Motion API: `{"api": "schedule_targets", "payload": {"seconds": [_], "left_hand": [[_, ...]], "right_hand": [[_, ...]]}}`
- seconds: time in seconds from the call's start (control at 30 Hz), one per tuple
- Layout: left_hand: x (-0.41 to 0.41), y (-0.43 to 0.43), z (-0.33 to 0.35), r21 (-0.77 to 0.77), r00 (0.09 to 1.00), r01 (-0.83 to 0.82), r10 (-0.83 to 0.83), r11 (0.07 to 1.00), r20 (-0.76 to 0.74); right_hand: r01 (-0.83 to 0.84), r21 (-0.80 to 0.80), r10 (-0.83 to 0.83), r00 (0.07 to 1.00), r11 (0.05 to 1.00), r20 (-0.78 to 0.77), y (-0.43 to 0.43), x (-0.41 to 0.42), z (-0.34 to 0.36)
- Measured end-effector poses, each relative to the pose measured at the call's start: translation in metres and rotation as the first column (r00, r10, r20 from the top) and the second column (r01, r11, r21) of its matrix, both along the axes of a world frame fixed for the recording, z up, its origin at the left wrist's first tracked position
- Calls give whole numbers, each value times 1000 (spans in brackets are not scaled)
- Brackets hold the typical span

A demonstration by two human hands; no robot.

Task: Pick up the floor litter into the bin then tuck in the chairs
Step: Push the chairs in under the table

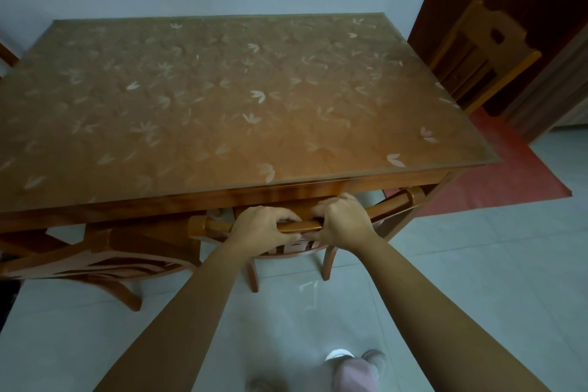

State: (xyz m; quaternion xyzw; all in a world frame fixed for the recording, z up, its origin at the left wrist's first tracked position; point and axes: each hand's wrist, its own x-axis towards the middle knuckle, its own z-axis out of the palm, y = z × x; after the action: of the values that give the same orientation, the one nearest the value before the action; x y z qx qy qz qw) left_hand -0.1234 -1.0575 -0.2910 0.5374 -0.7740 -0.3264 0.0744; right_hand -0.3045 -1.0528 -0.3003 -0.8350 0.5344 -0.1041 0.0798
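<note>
Your left hand [259,226] and right hand [342,221] both curl around the top rail of the chair [299,226], low in the centre of the frame, just below the table [222,105] edge.

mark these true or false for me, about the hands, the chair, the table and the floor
1. The left hand hangs free. False: the left hand and the right hand both grip the top rail of the chair.
2. The gripped chair's back is close to the near edge of the table. True.
3. A red mat lies on the floor to the right of the table. True.
4. The table's cover is plain white. False: it is brownish with a pale leaf pattern.
</note>
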Motion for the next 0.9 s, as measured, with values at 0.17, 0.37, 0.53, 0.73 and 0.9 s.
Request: {"api": "schedule_targets", "payload": {"seconds": [0.17,0.37,0.53,0.73,0.9], "left_hand": [[1,1,-1,-5,1000,-4,4,1000,11],[4,9,-3,-93,1000,3,-1,996,19],[4,19,-9,-220,998,-51,41,974,-47],[3,24,-14,-307,996,-73,57,949,-61],[1,27,-11,-314,997,-14,37,949,67]], "right_hand": [[-9,8,8,1000,1000,27,2,0,-3],[-53,67,48,996,996,70,6,-5,-2],[-2,30,-2,993,1000,121,15,-19,-2],[27,43,-32,992,999,120,16,-20,-3],[109,-7,-108,991,994,79,26,-13,-5]]}}
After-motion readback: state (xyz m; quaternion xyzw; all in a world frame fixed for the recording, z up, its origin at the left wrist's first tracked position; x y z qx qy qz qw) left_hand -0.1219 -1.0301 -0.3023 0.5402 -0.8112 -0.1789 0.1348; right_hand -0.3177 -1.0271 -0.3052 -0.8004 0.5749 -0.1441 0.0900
